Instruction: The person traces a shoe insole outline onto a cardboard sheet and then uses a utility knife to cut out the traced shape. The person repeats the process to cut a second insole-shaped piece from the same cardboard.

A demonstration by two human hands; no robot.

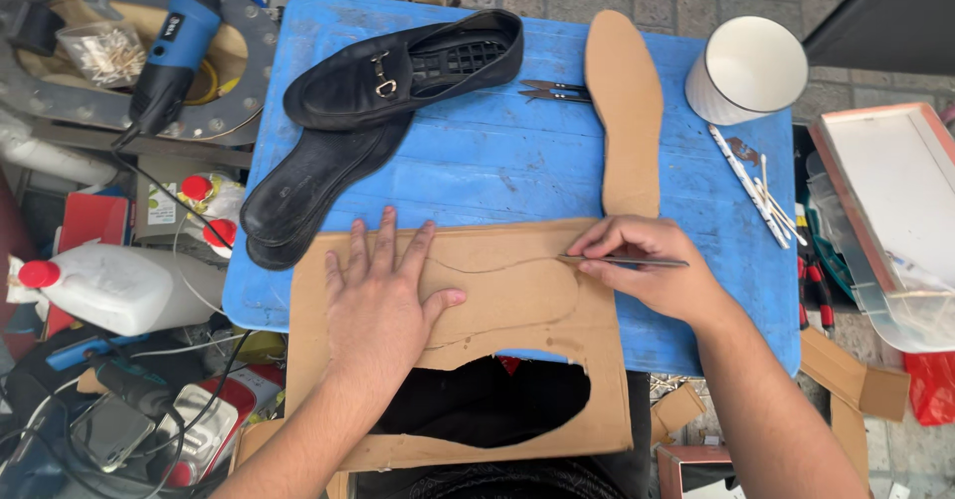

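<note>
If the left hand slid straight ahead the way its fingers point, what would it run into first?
Probably the black sole under the black loafer. The left hand lies flat on the cardboard sheet, fingers pointing up and slightly left.

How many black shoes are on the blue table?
2. One black loafer with a metal buckle lies on its side at the table's far left; a second black shoe lies sole-up just below it.

Two bare forearms are seen, entering from the lower edge on either side of the cardboard sheet (517,290). No sleeves, gloves, watch, rings or bands are worn on the parts shown. The left hand (383,305) and the right hand (652,265) are uncovered, with short nails. Fine hair is visible along both forearms below the cardboard sheet.
</note>
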